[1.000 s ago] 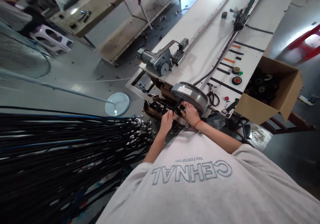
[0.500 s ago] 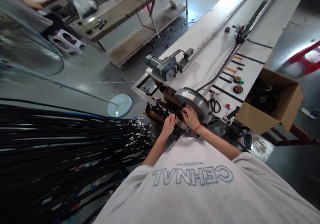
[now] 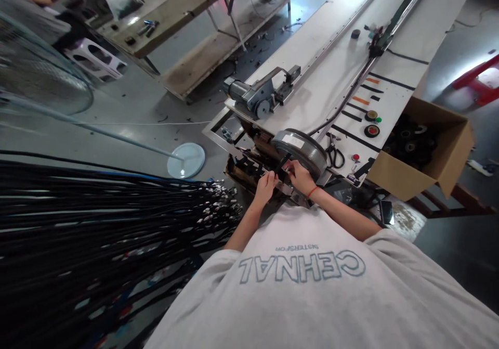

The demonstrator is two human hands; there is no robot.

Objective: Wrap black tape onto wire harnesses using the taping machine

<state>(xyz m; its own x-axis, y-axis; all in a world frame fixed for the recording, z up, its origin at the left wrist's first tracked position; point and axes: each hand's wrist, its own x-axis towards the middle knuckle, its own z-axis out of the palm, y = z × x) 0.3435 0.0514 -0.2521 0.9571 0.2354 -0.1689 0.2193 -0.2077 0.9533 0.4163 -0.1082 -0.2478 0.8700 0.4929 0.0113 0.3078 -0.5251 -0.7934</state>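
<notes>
Just in front of my body, at the near end of a long machine table, my hands are close together. My left hand [image 3: 266,186] is closed, its fingertips pinching the lower end of a short black strip [image 3: 283,162], which could be tape or cable. To its right, my right hand [image 3: 301,178] has its fingers bent together beside the strip; what lies between them is too small to make out. Directly beyond both hands is a round grey machine head [image 3: 302,150] with a white label. Black-handled scissors [image 3: 335,154] lie right of it.
Left of me hangs a thick bundle of black cables [image 3: 117,208] with white connectors. A motor unit [image 3: 253,97] sits on the white table [image 3: 307,102]. Buttons and a cardboard box [image 3: 405,177] of black parts are at right. A fan's white base [image 3: 186,160] stands on the floor.
My right hand has shifted slightly right, away from my left, and more of the black strip shows between them. The whole view has tilted a little.
</notes>
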